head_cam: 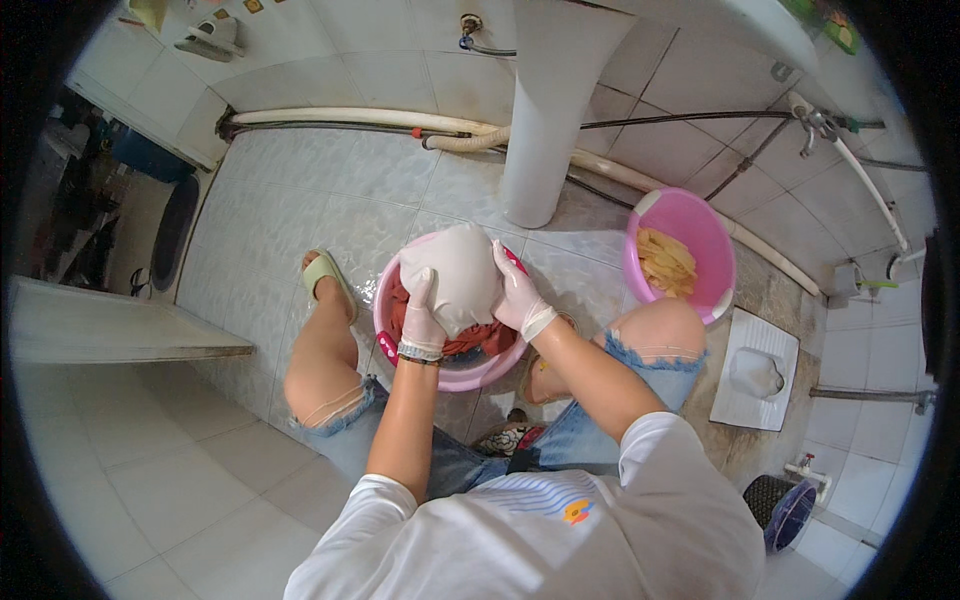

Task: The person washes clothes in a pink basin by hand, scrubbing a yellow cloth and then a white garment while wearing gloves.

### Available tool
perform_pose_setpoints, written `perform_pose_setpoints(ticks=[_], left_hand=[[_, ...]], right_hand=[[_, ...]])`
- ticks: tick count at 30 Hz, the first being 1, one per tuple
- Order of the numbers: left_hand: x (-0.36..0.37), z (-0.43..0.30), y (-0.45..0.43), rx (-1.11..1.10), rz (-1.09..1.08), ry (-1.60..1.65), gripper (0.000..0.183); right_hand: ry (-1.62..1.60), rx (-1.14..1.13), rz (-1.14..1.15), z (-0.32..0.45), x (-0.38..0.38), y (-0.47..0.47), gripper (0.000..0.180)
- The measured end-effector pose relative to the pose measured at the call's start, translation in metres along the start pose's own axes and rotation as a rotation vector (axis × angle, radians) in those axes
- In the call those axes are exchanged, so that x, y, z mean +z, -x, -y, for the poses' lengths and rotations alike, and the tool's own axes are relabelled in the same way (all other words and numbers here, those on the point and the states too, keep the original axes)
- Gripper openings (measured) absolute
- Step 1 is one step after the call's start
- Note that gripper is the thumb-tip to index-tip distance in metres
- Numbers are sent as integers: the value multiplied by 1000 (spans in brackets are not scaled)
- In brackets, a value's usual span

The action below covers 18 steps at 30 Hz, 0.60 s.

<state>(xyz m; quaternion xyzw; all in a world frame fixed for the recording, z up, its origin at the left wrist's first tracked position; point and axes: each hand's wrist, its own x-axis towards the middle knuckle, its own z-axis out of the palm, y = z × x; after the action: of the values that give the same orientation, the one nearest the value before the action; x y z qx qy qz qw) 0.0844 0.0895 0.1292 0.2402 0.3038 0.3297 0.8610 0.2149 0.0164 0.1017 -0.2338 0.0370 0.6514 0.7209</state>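
Both my hands wear thin whitish gloves. Between them, over a pink plastic basin (491, 377), they hold a bulging white wet cloth (456, 274). My left hand (424, 316) grips its lower left side, thumb up against the fabric. My right hand (519, 294) presses its right side with the fingers pointing up. Beneath the white cloth, reddish cloth (491, 339) lies in the basin, and some darker fabric or water shows at the near side. The basin stands on the tiled floor between my feet.
A second pink basin (716, 251) with yellow cloth (665, 261) stands to the right, near a squat toilet (754, 369). A white sink pedestal (545, 135) rises ahead. Pipes run along the wall. A door (127, 322) juts in at left; a dark bin (787, 517) stands at lower right.
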Motion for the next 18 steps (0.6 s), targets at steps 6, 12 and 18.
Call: perform_pose_setpoints(ticks=[6, 12, 18], left_hand=[[-25, -10, -27, -86, -215, -598, 53], [-17, 1, -8, -14, 116, -321, 70], [-3, -8, 9, -49, 245, -273, 74]], right_hand=[[71, -156, 19, -6, -1, -14, 38], [32, 112, -4, -25, -12, -20, 28], [91, 572, 42, -20, 0, -13, 21]])
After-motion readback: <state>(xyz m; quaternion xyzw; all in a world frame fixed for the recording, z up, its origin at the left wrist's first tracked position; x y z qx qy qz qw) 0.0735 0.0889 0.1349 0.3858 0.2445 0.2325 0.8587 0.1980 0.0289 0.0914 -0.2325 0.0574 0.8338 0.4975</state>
